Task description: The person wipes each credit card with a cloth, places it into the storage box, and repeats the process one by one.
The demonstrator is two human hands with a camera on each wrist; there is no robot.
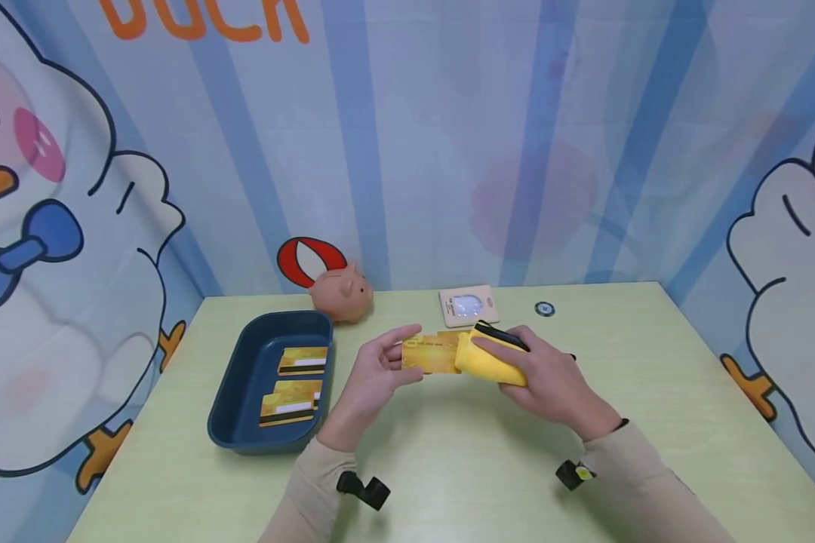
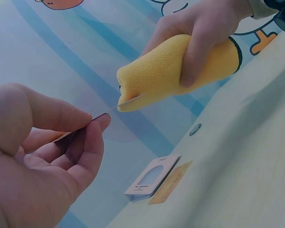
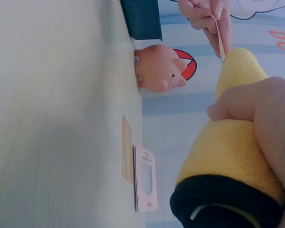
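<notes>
My left hand (image 1: pixel 407 356) pinches the left end of a gold bank card (image 1: pixel 429 354) between thumb and fingers, holding it above the table's middle. My right hand (image 1: pixel 531 363) grips a folded yellow cloth (image 1: pixel 487 363) with a black trim, wrapped over the card's right end. In the left wrist view the card (image 2: pixel 107 112) shows edge-on, running from my left fingertips (image 2: pixel 97 130) into the cloth (image 2: pixel 156 76). The right wrist view looks along the cloth (image 3: pixel 237 142) to the card edge (image 3: pixel 220 42).
A dark blue tray (image 1: pixel 241 377) at the left holds two gold cards (image 1: pixel 292 400). A pink piggy bank (image 1: pixel 342 292) stands behind it. A white card sleeve (image 1: pixel 469 305) and another gold card (image 2: pixel 173 183) lie at the back, with a small round disc (image 1: pixel 545 308) to their right.
</notes>
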